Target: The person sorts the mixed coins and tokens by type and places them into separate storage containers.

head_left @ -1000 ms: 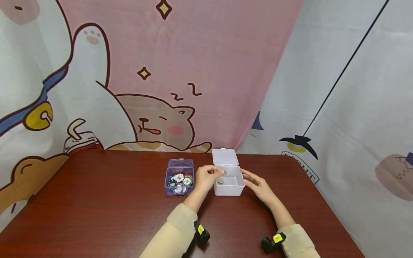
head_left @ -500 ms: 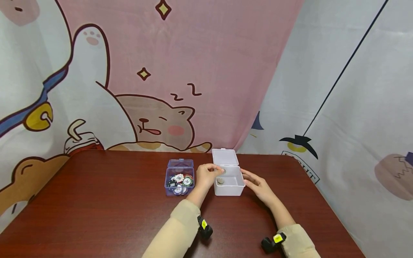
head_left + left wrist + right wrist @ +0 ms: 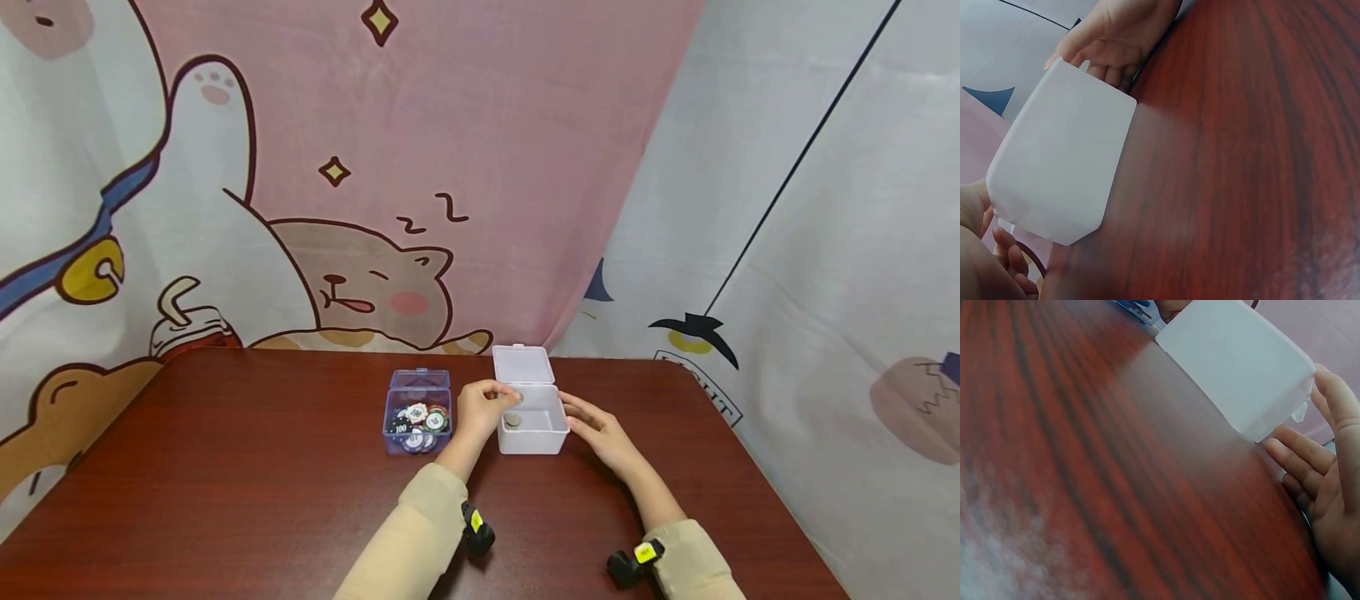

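Observation:
A white plastic box [image 3: 533, 443] sits on the table with its lid [image 3: 523, 366] tipped back. Over the box's left rim, my left hand [image 3: 477, 412] pinches a small round coin [image 3: 518, 398] between thumb and fingertips. Another coin-like disc [image 3: 512, 420] lies inside the box at the left; how many are there I cannot tell. My right hand [image 3: 602, 432] rests against the box's right side, its fingers extended and thumb at the rim. In the right wrist view, the right thumb [image 3: 1335, 394] touches the box's upper edge. The wrist views hide the box's inside.
Left of the white box stands a clear blue box [image 3: 417, 446] with its lid raised, holding several poker chips [image 3: 417, 413]. Both boxes are on a dark red-brown wooden table [image 3: 247, 467]. A printed cloth [image 3: 525, 167] hangs behind the table.
My left wrist and sleeve have shifted slightly right, and the coin in the fingertips has moved slightly up and left. My right hand and both boxes stay in place.

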`<state>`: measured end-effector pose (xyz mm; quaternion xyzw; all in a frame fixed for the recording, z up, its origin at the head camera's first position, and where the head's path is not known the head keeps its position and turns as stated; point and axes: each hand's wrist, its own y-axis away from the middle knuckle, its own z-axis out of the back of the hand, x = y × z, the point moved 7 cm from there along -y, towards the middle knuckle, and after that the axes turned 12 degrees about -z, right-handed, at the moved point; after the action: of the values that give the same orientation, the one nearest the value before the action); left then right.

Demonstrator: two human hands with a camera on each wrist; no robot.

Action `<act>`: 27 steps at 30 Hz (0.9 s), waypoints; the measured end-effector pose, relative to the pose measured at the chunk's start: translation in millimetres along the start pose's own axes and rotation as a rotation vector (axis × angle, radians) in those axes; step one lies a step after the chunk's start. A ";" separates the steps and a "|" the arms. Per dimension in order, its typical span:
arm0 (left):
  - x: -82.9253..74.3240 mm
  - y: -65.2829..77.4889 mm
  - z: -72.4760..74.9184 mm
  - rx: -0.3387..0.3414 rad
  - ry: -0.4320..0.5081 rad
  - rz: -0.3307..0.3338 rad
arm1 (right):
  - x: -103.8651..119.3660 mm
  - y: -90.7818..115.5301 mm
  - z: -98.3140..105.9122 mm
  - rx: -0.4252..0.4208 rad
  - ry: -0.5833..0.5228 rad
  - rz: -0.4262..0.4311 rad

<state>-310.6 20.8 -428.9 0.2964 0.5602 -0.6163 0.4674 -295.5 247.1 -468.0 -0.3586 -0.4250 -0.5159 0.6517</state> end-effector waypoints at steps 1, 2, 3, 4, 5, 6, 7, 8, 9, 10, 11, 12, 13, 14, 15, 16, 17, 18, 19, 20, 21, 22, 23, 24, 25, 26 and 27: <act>0.6 0.0 -0.1 0.004 0.002 0.004 | 0.2 -0.3 -0.1 -0.001 0.002 -0.001; 1.2 -0.2 -0.1 0.008 0.002 0.007 | 0.4 -0.6 -0.3 -0.001 0.004 -0.001; 1.6 -0.3 0.1 0.011 0.001 0.010 | 0.9 -0.9 -0.4 -0.001 0.003 0.000; 2.0 -0.6 0.3 0.014 0.000 0.012 | 1.2 -1.2 -0.6 0.000 0.001 0.001; 2.3 -0.9 0.6 0.016 0.000 0.013 | 1.7 -1.5 -0.7 0.000 -0.001 0.003; 2.4 -1.1 0.9 0.020 0.001 0.013 | 2.4 -1.7 -0.9 0.002 -0.001 0.005; 2.3 -1.2 1.2 0.023 0.003 0.016 | 2.8 -2.0 -1.1 0.004 -0.003 0.006; 2.1 -1.4 1.8 0.024 0.003 0.015 | 3.2 -2.3 -1.2 0.004 -0.003 0.007; 2.0 -1.4 2.2 0.025 0.008 0.011 | 3.6 -2.5 -1.4 0.005 -0.003 0.009; 2.0 -1.3 2.6 0.025 0.011 0.008 | 3.9 -2.9 -1.6 0.007 -0.003 0.011; 1.9 -1.1 3.0 0.026 0.016 0.009 | 4.1 -3.1 -1.8 0.007 -0.002 0.012; 1.7 -0.9 3.3 0.027 0.017 0.008 | 4.1 -3.2 -2.0 0.006 -0.003 0.012; 1.3 -0.3 3.6 0.027 0.021 0.006 | 3.7 -3.5 -2.1 0.005 -0.001 0.011; 1.2 0.2 3.7 0.028 0.023 0.005 | 3.3 -3.5 -2.1 0.001 0.002 0.010; 1.2 0.9 3.6 0.029 0.024 0.002 | 2.9 -3.5 -2.3 0.002 0.004 0.011; 1.2 1.5 3.5 0.032 0.023 0.002 | 2.5 -3.4 -2.4 0.001 0.004 0.009; 1.2 2.1 3.3 0.035 0.023 0.002 | 2.1 -3.2 -2.4 0.000 0.003 0.007; 1.1 2.8 3.0 0.038 0.023 -0.002 | 1.9 -2.9 -2.6 0.000 0.005 0.005; 0.9 3.5 2.9 0.040 0.024 -0.005 | 1.8 -2.6 -2.8 0.002 0.011 0.004; 1.1 4.2 2.7 0.043 0.022 -0.007 | 2.3 -2.0 -3.0 0.007 0.010 0.004; 0.9 4.7 2.8 0.045 0.021 -0.009 | 3.3 -1.4 -3.2 0.012 0.008 0.003; 0.7 5.3 2.8 0.047 0.021 -0.012 | 5.0 -0.6 -3.2 0.014 0.005 -0.002; 0.3 5.8 2.7 0.051 0.020 -0.016 | 9.1 1.4 -3.4 0.019 0.008 0.001; -0.3 6.3 2.7 0.056 0.017 -0.022 | 13.1 3.2 -3.5 0.023 0.013 0.001; -1.0 6.7 2.5 0.062 0.011 -0.031 | 16.9 4.9 -3.4 0.027 0.013 -0.002; -1.8 7.1 2.4 0.067 0.005 -0.041 | 21.3 6.7 -3.2 0.030 0.009 -0.005; -2.8 7.4 2.4 0.073 -0.004 -0.052 | 25.6 8.5 -3.2 0.031 0.011 -0.010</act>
<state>-302.4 19.6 -429.0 0.2973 0.5439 -0.6491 0.4411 -283.9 236.7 -445.8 -0.3435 -0.4312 -0.5143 0.6570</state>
